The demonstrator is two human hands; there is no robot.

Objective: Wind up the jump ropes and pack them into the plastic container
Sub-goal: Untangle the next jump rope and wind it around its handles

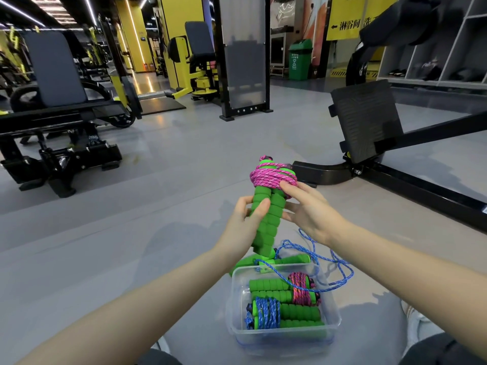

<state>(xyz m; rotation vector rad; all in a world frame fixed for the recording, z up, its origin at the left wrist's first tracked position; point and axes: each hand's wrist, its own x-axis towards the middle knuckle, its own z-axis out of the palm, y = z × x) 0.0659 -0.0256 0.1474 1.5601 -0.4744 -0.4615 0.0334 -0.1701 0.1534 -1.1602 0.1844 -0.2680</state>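
The left hand [247, 219] grips the paired green foam handles [266, 219] upright above the floor [158, 206]. The right hand [311, 209] lays nearly straight fingers on the pink jump rope [268, 175] coiled around the handle tops. Below, the clear plastic container [333, 309] holds two wound ropes, and a loose blue rope [336, 262] lies behind it.

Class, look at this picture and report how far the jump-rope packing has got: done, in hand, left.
Done: a wound pink rope and a wound blue rope lie in the plastic container. In hand: the left hand grips a second pink rope by its handles, the right hand touches its coils. Left: pack it, then wind and pack the loose blue rope on the floor.
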